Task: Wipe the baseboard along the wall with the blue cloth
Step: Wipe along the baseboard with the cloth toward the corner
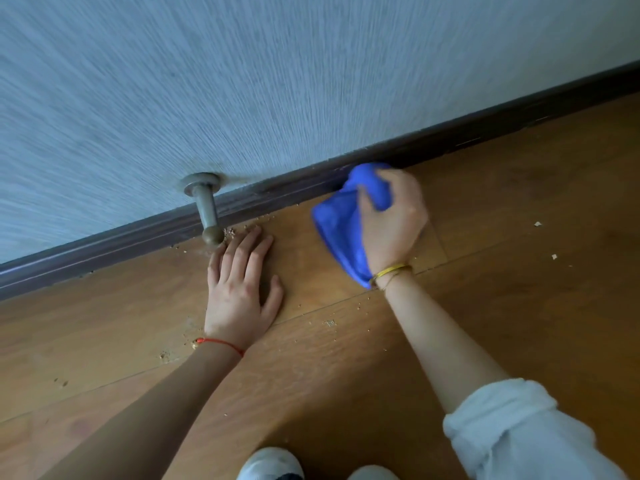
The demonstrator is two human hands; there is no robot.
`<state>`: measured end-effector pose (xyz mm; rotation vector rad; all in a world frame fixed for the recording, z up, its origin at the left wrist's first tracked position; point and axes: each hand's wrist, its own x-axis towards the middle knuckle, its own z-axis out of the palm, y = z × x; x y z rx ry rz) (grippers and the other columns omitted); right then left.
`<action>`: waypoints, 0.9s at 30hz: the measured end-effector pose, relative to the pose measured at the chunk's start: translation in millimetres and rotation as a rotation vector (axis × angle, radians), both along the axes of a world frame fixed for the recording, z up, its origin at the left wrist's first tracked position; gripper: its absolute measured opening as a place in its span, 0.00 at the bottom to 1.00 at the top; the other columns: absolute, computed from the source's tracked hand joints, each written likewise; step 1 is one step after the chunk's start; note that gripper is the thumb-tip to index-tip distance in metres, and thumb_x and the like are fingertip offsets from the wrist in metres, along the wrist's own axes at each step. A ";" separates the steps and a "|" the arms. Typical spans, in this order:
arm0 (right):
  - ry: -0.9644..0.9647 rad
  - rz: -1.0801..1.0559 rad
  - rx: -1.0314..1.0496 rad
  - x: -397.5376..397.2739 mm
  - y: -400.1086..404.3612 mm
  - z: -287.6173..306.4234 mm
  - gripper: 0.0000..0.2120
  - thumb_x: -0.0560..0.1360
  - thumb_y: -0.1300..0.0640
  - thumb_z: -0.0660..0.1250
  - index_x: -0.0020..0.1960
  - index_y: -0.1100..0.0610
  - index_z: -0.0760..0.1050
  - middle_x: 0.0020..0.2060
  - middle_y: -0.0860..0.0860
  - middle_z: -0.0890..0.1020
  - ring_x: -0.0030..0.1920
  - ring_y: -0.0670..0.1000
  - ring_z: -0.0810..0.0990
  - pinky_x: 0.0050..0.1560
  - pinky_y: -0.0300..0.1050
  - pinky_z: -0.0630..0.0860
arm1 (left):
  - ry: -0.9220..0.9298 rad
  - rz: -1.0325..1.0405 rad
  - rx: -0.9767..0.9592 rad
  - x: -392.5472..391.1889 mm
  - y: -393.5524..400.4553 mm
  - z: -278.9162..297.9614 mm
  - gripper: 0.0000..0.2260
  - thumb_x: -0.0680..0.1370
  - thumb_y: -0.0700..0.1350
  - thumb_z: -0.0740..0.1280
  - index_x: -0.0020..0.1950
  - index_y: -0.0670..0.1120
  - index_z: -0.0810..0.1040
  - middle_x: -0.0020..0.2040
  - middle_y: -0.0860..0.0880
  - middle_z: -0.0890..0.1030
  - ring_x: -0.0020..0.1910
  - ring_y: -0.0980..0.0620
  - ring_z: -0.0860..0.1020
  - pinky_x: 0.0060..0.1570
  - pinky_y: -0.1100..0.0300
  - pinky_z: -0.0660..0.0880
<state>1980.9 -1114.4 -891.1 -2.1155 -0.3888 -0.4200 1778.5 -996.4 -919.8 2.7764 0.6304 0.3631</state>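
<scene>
A dark brown baseboard (145,233) runs diagonally along the foot of the blue-grey wall, rising toward the right. My right hand (391,220) grips a bunched blue cloth (341,230), whose upper end presses against the baseboard near the middle of the view. The rest of the cloth hangs down to my wrist over the floor. My left hand (242,289) lies flat on the wooden floor with fingers spread, its fingertips close to the baseboard and holding nothing.
A metal door stopper (206,206) juts from the wall just above the baseboard, right beside my left fingertips. Crumbs and dust (230,232) lie on the wooden floor (519,254) near the stopper and further out. My shoes (273,464) show at the bottom edge.
</scene>
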 end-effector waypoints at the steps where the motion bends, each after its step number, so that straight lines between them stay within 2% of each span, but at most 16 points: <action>1: 0.026 -0.101 0.050 13.6 -7.0 3.6 0.06 0.68 0.67 0.72 0.44 0.60 0.79 0.41 0.55 0.81 0.45 0.58 0.80 0.49 0.44 0.74 | 0.006 0.002 -0.003 -0.1 -0.4 -0.1 0.24 0.79 0.50 0.62 0.74 0.42 0.73 0.75 0.43 0.72 0.76 0.41 0.68 0.77 0.39 0.59; 4: 0.058 -0.187 0.084 24.8 -5.3 6.6 0.08 0.69 0.65 0.72 0.47 0.64 0.78 0.43 0.57 0.80 0.46 0.58 0.79 0.50 0.42 0.72 | 0.017 0.008 -0.014 0.7 -1.0 0.2 0.25 0.79 0.50 0.62 0.75 0.43 0.72 0.76 0.44 0.71 0.76 0.42 0.67 0.77 0.39 0.58; 10: -0.012 0.117 -0.003 -31.6 23.4 -2.0 0.09 0.68 0.69 0.74 0.46 0.65 0.79 0.43 0.58 0.80 0.47 0.56 0.77 0.50 0.43 0.73 | 0.005 0.002 -0.002 -0.3 -0.6 -1.1 0.24 0.79 0.49 0.63 0.74 0.43 0.73 0.76 0.44 0.71 0.75 0.41 0.69 0.76 0.40 0.60; 15: 0.086 -0.154 0.119 12.3 0.4 8.9 0.08 0.70 0.64 0.72 0.48 0.64 0.79 0.43 0.56 0.82 0.47 0.57 0.80 0.50 0.45 0.75 | 0.021 0.005 -0.008 -0.5 -1.1 1.5 0.25 0.80 0.50 0.62 0.75 0.43 0.71 0.76 0.44 0.70 0.77 0.42 0.67 0.78 0.41 0.56; 17: 0.086 -0.154 0.097 11.9 0.9 10.5 0.07 0.69 0.65 0.71 0.47 0.64 0.78 0.43 0.57 0.81 0.47 0.58 0.80 0.50 0.46 0.75 | 0.023 0.006 -0.009 0.0 -1.6 1.3 0.25 0.80 0.50 0.62 0.75 0.43 0.72 0.76 0.44 0.71 0.77 0.42 0.67 0.78 0.40 0.57; 20: 0.013 0.056 0.014 -26.1 22.9 5.7 0.06 0.69 0.64 0.67 0.45 0.64 0.78 0.43 0.59 0.80 0.46 0.60 0.78 0.50 0.48 0.73 | 0.005 0.009 0.005 0.3 -1.6 -1.0 0.24 0.79 0.50 0.62 0.74 0.42 0.73 0.75 0.43 0.71 0.75 0.41 0.68 0.77 0.40 0.58; 23: 0.000 0.231 -0.049 -52.2 36.2 -0.7 0.07 0.67 0.68 0.72 0.45 0.65 0.78 0.44 0.58 0.80 0.46 0.58 0.77 0.50 0.46 0.73 | -0.011 0.004 0.023 -1.1 0.0 -3.2 0.23 0.79 0.49 0.62 0.72 0.40 0.74 0.75 0.42 0.72 0.74 0.40 0.69 0.77 0.41 0.59; 25: -0.005 0.181 -0.044 -37.6 27.6 -0.4 0.08 0.66 0.70 0.72 0.44 0.63 0.79 0.42 0.56 0.81 0.45 0.58 0.78 0.49 0.46 0.73 | -0.013 -0.002 0.014 -0.8 0.4 -2.1 0.24 0.79 0.49 0.62 0.73 0.41 0.73 0.75 0.43 0.72 0.74 0.41 0.69 0.77 0.41 0.59; 27: 0.011 0.021 0.011 -14.6 12.7 3.1 0.08 0.67 0.69 0.71 0.45 0.62 0.80 0.42 0.56 0.82 0.46 0.58 0.79 0.49 0.47 0.74 | -0.009 0.001 0.004 -0.7 -0.5 -0.1 0.24 0.79 0.50 0.62 0.74 0.42 0.73 0.75 0.44 0.72 0.75 0.42 0.69 0.77 0.42 0.58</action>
